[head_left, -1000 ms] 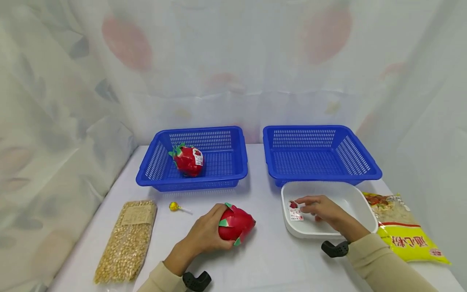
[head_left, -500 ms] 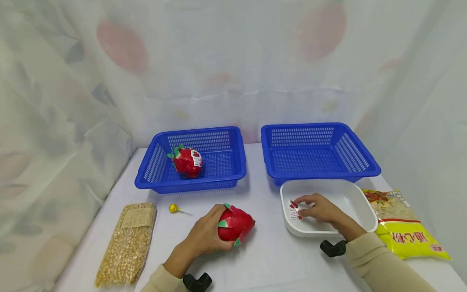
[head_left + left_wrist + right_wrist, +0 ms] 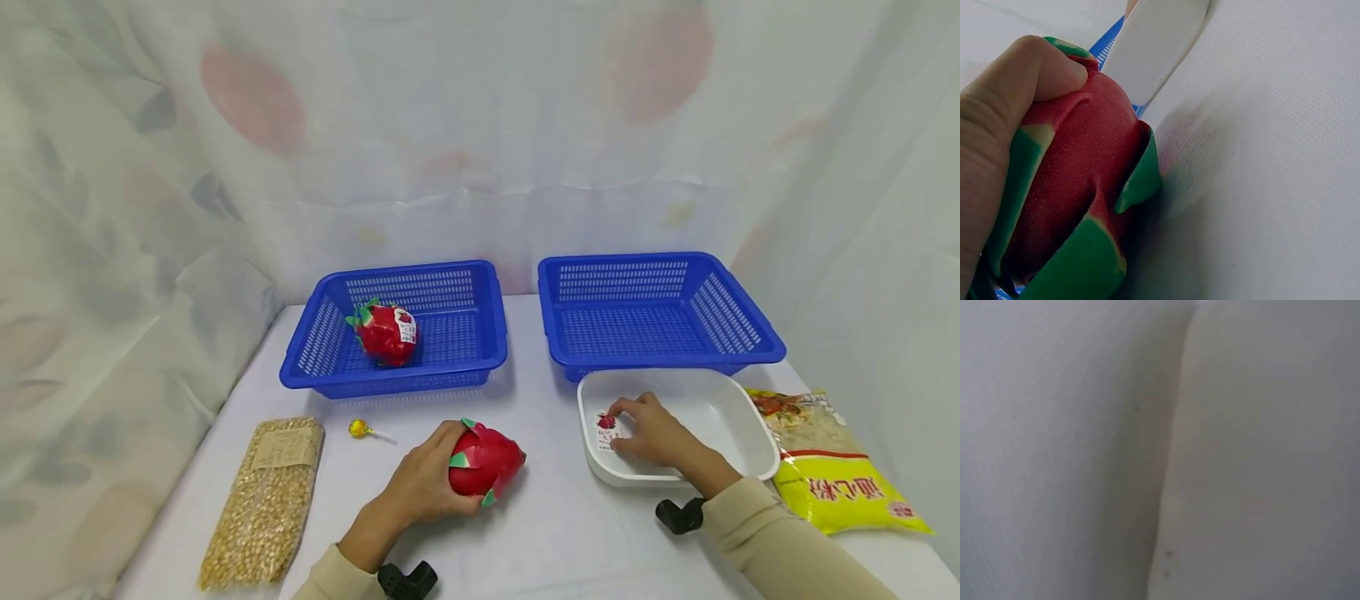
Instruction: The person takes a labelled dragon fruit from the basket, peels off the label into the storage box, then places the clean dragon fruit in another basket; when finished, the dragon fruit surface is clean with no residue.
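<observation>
My left hand (image 3: 429,479) grips a red dragon fruit (image 3: 487,460) with green scales from its left side, on the white table. In the left wrist view the thumb (image 3: 1041,69) presses on the fruit's skin. My right hand (image 3: 651,429) reaches into a white basin (image 3: 757,425), fingers bent. Its index finger and thumb are at the right edge of a small white label (image 3: 606,433) with a dragon fruit picture; whether they pinch it cannot be told. The right wrist view is blurred, showing only the basin's pale outer wall (image 3: 1260,456) beside the table.
Another dragon fruit (image 3: 386,333) with a label lies in the left blue basket (image 3: 420,375). A second blue basket (image 3: 660,363) stands behind the basin. A bag of corn kernels (image 3: 262,508) and a yellow lollipop (image 3: 360,428) lie left; a yellow pasta bag (image 3: 840,483) lies right.
My right hand's fingers have bent more and drawn closer to the label's right edge. The left hand keeps the dragon fruit in the same place.
</observation>
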Tool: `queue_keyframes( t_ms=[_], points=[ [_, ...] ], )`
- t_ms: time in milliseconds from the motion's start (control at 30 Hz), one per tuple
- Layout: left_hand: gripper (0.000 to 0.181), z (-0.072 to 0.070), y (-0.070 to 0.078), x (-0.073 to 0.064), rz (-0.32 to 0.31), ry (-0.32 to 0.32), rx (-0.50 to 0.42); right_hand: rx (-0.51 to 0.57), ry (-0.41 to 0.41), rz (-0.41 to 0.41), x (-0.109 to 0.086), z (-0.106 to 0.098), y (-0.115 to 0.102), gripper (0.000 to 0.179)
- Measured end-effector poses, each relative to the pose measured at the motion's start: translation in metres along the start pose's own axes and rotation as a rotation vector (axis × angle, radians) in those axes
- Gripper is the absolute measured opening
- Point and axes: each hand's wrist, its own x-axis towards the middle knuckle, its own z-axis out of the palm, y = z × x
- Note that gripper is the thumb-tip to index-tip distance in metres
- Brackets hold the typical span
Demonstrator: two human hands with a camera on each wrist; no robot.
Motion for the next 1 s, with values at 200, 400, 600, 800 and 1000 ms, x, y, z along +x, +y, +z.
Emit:
queue_keyframes(
  t_ms=[200, 400, 600, 800, 1000],
  points=[
    [0.082, -0.001, -0.001, 0.0, -0.015, -0.009, -0.005, -0.102, -0.011, 0.101, -0.001, -0.001, -0.004, 0.054],
    [0.081, -0.002, 0.001, -0.001, -0.021, -0.021, -0.008, -0.117, 0.038, 0.129, -0.003, -0.003, -0.004, 0.071],
    [0.081, -0.003, 0.002, 0.0, -0.02, -0.042, -0.009, -0.051, 0.029, 0.084, -0.013, -0.016, -0.005, 0.071],
    [0.082, -0.005, 0.002, 0.001, -0.045, -0.075, -0.009, 0.02, -0.011, 0.08, -0.022, -0.039, -0.015, 0.074],
    [0.082, -0.006, 0.005, 0.001, -0.06, -0.095, -0.023, 0.049, 0.019, 0.011, -0.034, -0.071, -0.027, 0.076]
  ],
)
